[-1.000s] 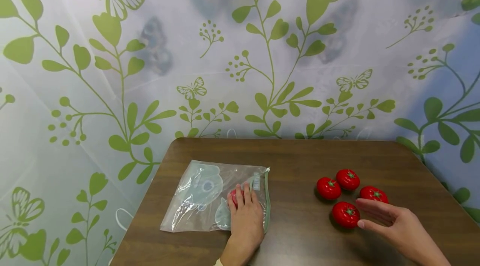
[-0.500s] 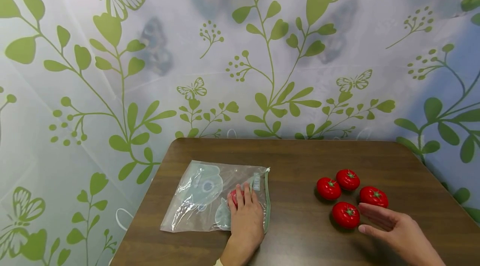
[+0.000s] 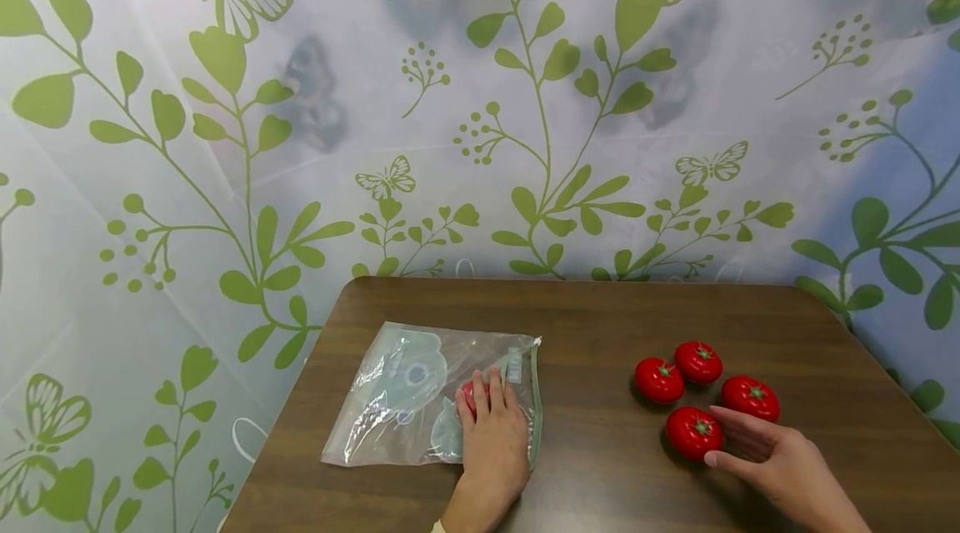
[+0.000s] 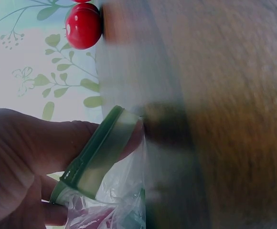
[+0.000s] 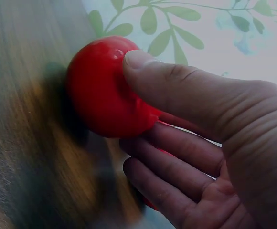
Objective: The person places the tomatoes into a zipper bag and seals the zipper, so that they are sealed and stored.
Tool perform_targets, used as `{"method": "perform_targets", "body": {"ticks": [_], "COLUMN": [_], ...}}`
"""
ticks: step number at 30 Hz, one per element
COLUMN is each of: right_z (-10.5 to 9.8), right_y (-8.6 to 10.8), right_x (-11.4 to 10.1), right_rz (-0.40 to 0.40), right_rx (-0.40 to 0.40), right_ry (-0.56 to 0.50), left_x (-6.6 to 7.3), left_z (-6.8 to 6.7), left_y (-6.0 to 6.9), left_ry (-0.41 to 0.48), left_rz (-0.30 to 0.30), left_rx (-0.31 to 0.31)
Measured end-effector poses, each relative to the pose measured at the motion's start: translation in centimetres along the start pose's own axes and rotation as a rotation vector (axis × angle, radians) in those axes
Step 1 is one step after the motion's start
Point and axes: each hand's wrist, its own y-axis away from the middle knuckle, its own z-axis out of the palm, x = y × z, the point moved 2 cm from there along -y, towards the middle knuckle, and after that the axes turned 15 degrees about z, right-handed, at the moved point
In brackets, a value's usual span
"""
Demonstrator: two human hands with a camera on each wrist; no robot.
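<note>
My left hand [image 3: 495, 450] lies on a clear plastic bag [image 3: 348, 433] with a green edge [image 3: 536, 408]; something red [image 3: 468, 391] shows under its fingers. In the left wrist view my thumb is at the bag's green rim [image 4: 93, 148], with the other fingers partly hidden behind. My right hand [image 3: 783, 466] has thumb and fingers against the nearest red tomato [image 3: 686, 431]. The right wrist view shows the thumb across that tomato [image 5: 100, 90] and the fingers bent at its side. The tomato is on the table.
Three more red tomatoes stand close by: one at left [image 3: 656, 383], one behind [image 3: 697, 366], and one at right [image 3: 744, 395] near my right fingertips. The brown wooden table [image 3: 585, 316] ends at a leaf-patterned curtain [image 3: 450, 183].
My right hand has shifted left and its thumb and fingers have come onto the nearest tomato. The left hand and the bag have stayed in place.
</note>
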Motion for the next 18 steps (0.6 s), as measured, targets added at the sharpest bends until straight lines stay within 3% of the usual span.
{"method": "perform_targets", "body": {"ticks": [18], "right_z": [0.75], "right_y": [-0.36], "right_x": [-0.39], "right_rz": [0.008], "right_rx": [-0.005], "right_ry": [0.048], "left_x": [-0.04], "left_z": [0.19], "left_y": [0.09], "left_ry": [0.006], "left_rz": [0.007], "left_rx": [0.001]}}
